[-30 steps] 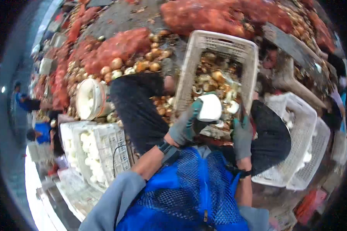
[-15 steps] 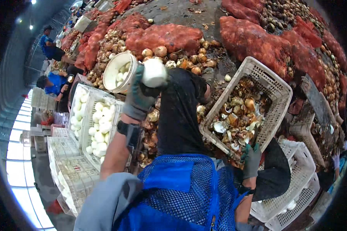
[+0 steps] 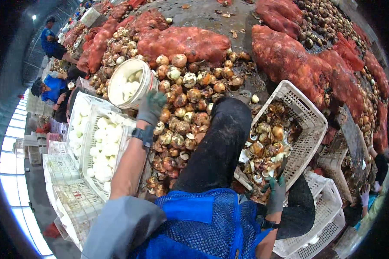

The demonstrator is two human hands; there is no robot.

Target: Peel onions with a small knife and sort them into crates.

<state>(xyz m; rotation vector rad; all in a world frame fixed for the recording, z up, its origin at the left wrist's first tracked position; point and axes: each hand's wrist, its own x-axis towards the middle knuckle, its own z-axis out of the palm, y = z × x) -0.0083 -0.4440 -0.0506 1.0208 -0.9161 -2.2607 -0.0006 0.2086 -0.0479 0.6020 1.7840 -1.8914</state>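
My left hand [image 3: 152,107], in a grey-green glove, is beside the white bucket [image 3: 129,84], close to its rim and above the heap of brown onions [image 3: 181,125]. Its fingers are apart, and nothing shows in them. Peeled white onions [image 3: 132,88] lie in the bucket. Over the near end of a white slotted crate [image 3: 304,125] is my gloved right hand [image 3: 275,192], closed on a thin, dark, blade-like tool [image 3: 283,166]. Onion skins and scraps [image 3: 268,138] lie inside that crate, which is tilted beside my leg.
Crates of peeled onions [image 3: 103,146] stand at the left. Red net sacks [image 3: 183,43] lie across the far side, with loose onions around them. Stacked white crates [image 3: 315,216] are at the lower right. Other people [image 3: 52,90] are at the far left; another person's gloved hand [image 3: 365,196] shows at the right.
The large white peeled onion at my left hand is gone from there, and that hand has moved down and slightly nearer. My leg has swung right, uncovering more brown onions. My right hand has lowered slightly.
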